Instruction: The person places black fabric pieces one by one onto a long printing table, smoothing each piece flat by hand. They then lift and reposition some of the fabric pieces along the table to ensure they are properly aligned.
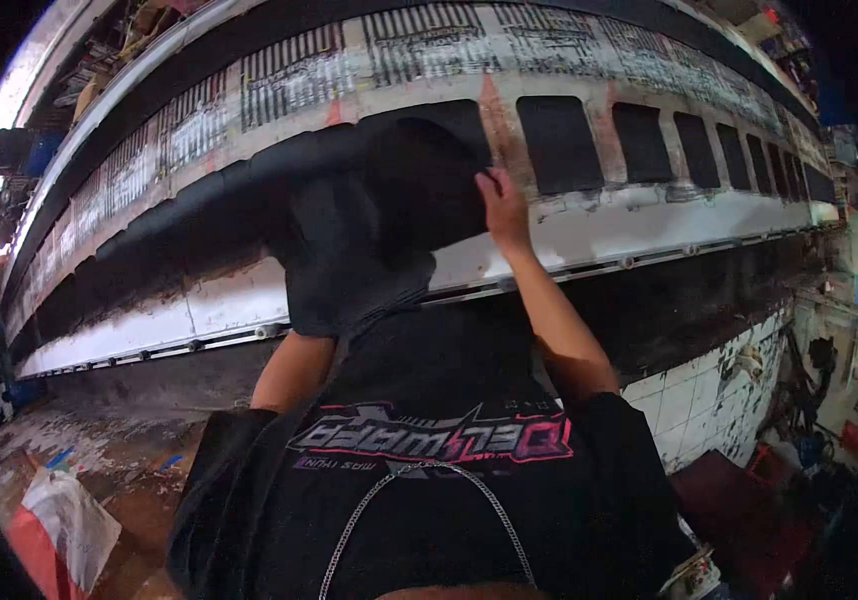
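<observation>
A black fabric piece (429, 185) is lifted off the long table in front of me. My right hand (504, 208) pinches its right edge between thumb and fingers. More black cloth (344, 270) hangs in folds over my left forearm (294, 370) and covers my left hand, so those fingers are hidden. Just right of my right hand, a flat black panel (559, 145) lies on the table, first of a row of similar panels. To the left, dark cloth (179, 225) stretches along the table, its pieces close together or overlapping.
The long pale table (669, 215) curves across the view, with a rail (629, 262) along its near edge. Worn, striped markings (429, 45) run along its far side. A red and white sheet (64, 530) lies at lower left; a white tiled wall (699, 385) stands at right.
</observation>
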Available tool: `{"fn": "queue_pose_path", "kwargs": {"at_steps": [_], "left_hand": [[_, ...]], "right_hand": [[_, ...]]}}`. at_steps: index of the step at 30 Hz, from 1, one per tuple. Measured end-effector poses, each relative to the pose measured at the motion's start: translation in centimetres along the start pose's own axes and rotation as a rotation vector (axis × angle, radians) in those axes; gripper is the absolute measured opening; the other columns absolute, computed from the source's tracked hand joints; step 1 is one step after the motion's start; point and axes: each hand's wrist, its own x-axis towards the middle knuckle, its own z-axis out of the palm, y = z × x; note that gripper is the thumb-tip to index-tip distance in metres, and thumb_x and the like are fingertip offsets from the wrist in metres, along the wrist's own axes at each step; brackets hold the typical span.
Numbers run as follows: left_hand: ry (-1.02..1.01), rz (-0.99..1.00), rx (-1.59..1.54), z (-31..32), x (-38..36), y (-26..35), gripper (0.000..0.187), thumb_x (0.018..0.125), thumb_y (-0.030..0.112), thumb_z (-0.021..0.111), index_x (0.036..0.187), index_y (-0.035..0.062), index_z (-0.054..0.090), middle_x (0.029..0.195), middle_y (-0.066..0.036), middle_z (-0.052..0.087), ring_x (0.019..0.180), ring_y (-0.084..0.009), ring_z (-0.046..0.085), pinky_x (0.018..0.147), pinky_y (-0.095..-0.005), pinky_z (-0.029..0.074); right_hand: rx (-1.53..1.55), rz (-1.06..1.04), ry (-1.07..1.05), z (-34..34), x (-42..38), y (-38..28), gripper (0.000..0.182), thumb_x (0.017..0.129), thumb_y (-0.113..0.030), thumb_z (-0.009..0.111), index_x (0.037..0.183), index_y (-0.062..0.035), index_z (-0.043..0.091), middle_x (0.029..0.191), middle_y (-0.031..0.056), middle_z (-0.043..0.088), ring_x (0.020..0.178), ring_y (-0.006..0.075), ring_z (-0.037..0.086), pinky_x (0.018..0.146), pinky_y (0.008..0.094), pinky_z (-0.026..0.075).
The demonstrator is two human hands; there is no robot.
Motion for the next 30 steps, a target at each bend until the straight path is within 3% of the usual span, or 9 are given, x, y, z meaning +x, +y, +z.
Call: {"fn": "queue_pose_path", "kwargs": {"at_steps": [2, 5, 7, 9, 11, 12, 20, 22, 30], "left_hand": [[0.025, 0.026, 0.083, 1.7, 1.4, -2.0, 0.058, 0.110, 0.034, 0.045, 0.155, 0.0009, 0.033, 0.151, -0.020, 0.047, 0.141, -0.0320, 0.047, 0.123, -0.0417, 0.035], [0.042, 0.075, 0.398, 4.9, 2.8, -4.9, 0.059, 0.110, 0.035, 0.043, 0.157, 0.0009, 0.031, 0.153, -0.020, 0.046, 0.143, -0.0325, 0.045, 0.125, -0.0421, 0.033], [0.042, 0.120, 0.771, 6.8, 3.0, -6.2, 0.060, 0.111, 0.037, 0.042, 0.158, 0.0009, 0.030, 0.154, -0.020, 0.044, 0.144, -0.0328, 0.044, 0.125, -0.0423, 0.032], [0.069, 0.130, 0.902, 7.7, 2.9, -7.5, 0.061, 0.111, 0.037, 0.042, 0.158, 0.0009, 0.029, 0.155, -0.020, 0.044, 0.144, -0.0330, 0.043, 0.126, -0.0424, 0.032], [0.144, 0.107, 0.083, 7.6, 3.3, -8.5, 0.058, 0.111, 0.034, 0.043, 0.157, 0.0009, 0.032, 0.153, -0.020, 0.046, 0.143, -0.0329, 0.045, 0.125, -0.0426, 0.032], [0.164, 0.099, -0.049, 7.8, 3.1, -8.8, 0.058, 0.111, 0.034, 0.043, 0.157, 0.0009, 0.031, 0.153, -0.020, 0.046, 0.143, -0.0327, 0.045, 0.125, -0.0425, 0.032], [0.227, 0.104, -0.161, 8.7, 1.8, -9.6, 0.058, 0.111, 0.034, 0.041, 0.157, 0.0004, 0.031, 0.154, -0.021, 0.046, 0.144, -0.0306, 0.045, 0.125, -0.0420, 0.032], [0.225, 0.102, -0.177, 8.7, 1.6, -9.6, 0.058, 0.111, 0.034, 0.040, 0.157, 0.0003, 0.031, 0.154, -0.021, 0.046, 0.144, -0.0301, 0.045, 0.125, -0.0419, 0.032], [0.149, 0.083, -0.298, 8.4, 1.7, -8.4, 0.058, 0.111, 0.034, 0.039, 0.158, -0.0001, 0.030, 0.155, -0.021, 0.045, 0.144, -0.0280, 0.045, 0.126, -0.0413, 0.031]], "right_hand": [[-0.014, -0.051, 0.019, -4.3, 4.5, 4.8, 0.032, 0.103, -0.031, 0.064, 0.114, -0.0007, 0.069, 0.095, 0.0127, 0.070, 0.091, 0.0228, 0.067, 0.081, 0.0360, 0.050], [0.196, 0.175, -0.040, -9.2, 9.9, 9.7, 0.040, 0.103, -0.033, 0.064, 0.121, 0.0019, 0.066, 0.108, 0.0157, 0.071, 0.103, 0.0251, 0.067, 0.088, 0.0366, 0.049], [-0.111, 0.244, 0.030, -11.0, 12.0, 11.8, 0.047, 0.104, -0.039, 0.061, 0.127, 0.0017, 0.065, 0.118, 0.0217, 0.070, 0.110, 0.0367, 0.067, 0.093, 0.0433, 0.050], [-0.143, 0.284, 0.008, -11.3, 12.9, 13.9, 0.048, 0.104, -0.038, 0.061, 0.127, 0.0036, 0.063, 0.115, 0.0213, 0.070, 0.108, 0.0343, 0.067, 0.093, 0.0417, 0.050], [-0.176, 0.316, -0.008, -11.0, 13.5, 16.5, 0.049, 0.103, -0.038, 0.062, 0.127, 0.0055, 0.062, 0.112, 0.0208, 0.070, 0.106, 0.0319, 0.067, 0.093, 0.0400, 0.049], [-0.184, 0.276, -0.036, -10.8, 13.4, 17.9, 0.050, 0.103, -0.038, 0.062, 0.128, 0.0052, 0.061, 0.114, 0.0208, 0.070, 0.107, 0.0326, 0.067, 0.093, 0.0408, 0.049], [-0.166, 0.287, -0.074, -11.5, 12.9, 16.5, 0.049, 0.103, -0.038, 0.063, 0.130, 0.0027, 0.062, 0.118, 0.0211, 0.069, 0.110, 0.0349, 0.066, 0.093, 0.0434, 0.049], [-0.226, 0.265, -0.095, -11.4, 13.1, 16.1, 0.042, 0.105, -0.034, 0.060, 0.131, -0.0018, 0.061, 0.124, 0.0229, 0.068, 0.117, 0.0419, 0.064, 0.095, 0.0472, 0.049], [-0.301, 0.191, -0.010, -10.9, 13.2, 17.4, 0.044, 0.097, -0.038, 0.068, 0.126, -0.0051, 0.065, 0.121, 0.0201, 0.069, 0.114, 0.0412, 0.065, 0.095, 0.0497, 0.050]]}}
